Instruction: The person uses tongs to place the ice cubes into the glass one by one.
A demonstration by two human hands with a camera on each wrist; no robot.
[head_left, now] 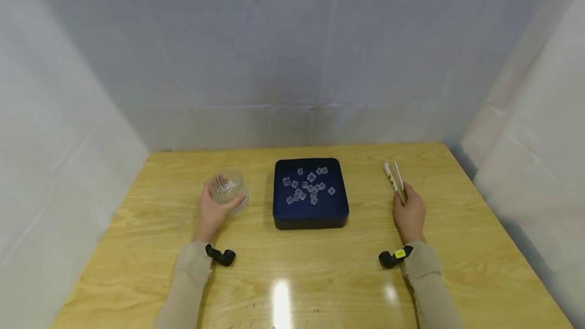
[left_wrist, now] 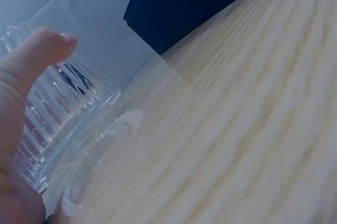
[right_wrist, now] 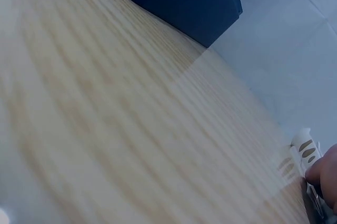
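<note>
My left hand [head_left: 215, 212] grips a clear ribbed glass [head_left: 230, 187] on the left of the table, thumb across its near side. In the left wrist view the thumb [left_wrist: 39, 52] lies against the ribbed wall, with the base close to the wood. On the right, my right hand [head_left: 410, 213] holds white-tipped tongs [head_left: 395, 179], their two arms slightly apart and pointing away from me. The right wrist view shows a slotted white tip [right_wrist: 305, 147] beyond the fingers. Between the hands sits a dark blue square tray [head_left: 311, 223] with several small clear cubes [head_left: 312, 187] scattered inside.
The wooden table [head_left: 320, 268] has its far edge near a pale sheet [head_left: 292, 65] hung behind it. White sheets also stand at the left [head_left: 55, 141] and right sides. Small black devices are strapped to both wrists.
</note>
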